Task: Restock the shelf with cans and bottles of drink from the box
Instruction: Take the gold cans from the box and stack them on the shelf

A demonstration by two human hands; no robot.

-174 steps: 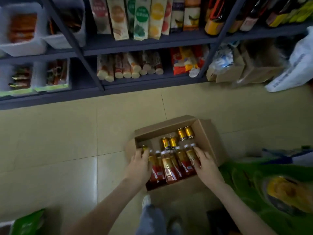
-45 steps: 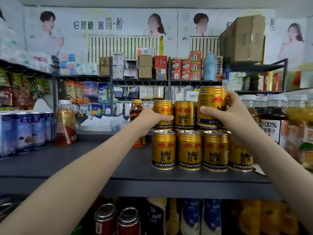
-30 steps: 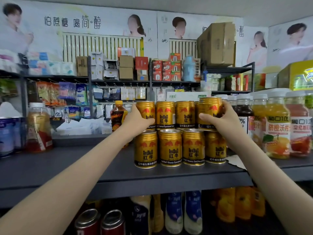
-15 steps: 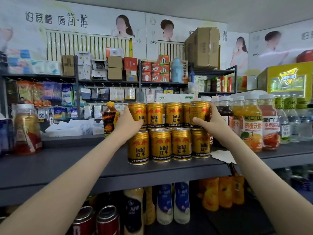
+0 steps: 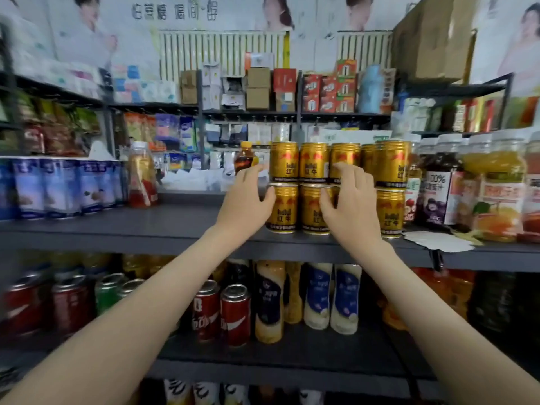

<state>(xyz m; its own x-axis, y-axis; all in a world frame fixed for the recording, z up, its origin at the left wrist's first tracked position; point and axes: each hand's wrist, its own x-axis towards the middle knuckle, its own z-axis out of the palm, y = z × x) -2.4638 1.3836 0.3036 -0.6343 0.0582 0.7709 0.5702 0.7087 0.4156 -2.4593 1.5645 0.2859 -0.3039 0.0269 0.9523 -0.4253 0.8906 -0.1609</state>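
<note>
Gold energy-drink cans (image 5: 313,168) stand two high in a tight block on the grey shelf (image 5: 181,226). My left hand (image 5: 248,201) is at the block's left end, fingers relaxed, thumb against the lower left can (image 5: 282,213). My right hand (image 5: 349,201) hovers in front of the third column with fingers spread, hiding the lower can there. Neither hand holds a can. The box is out of view.
A brown tea bottle (image 5: 245,156) stands left of the cans, with a red-labelled bottle (image 5: 141,178) and blue cans (image 5: 58,187) farther left. Juice bottles (image 5: 501,185) crowd the right, a paper sheet (image 5: 438,241) before them. Red cola cans (image 5: 222,311) and white-blue bottles (image 5: 333,296) fill the shelf below.
Both hands have let go of the top-row cans and dropped to the lower row, the right hand shifting left. The view has swung left and down.
</note>
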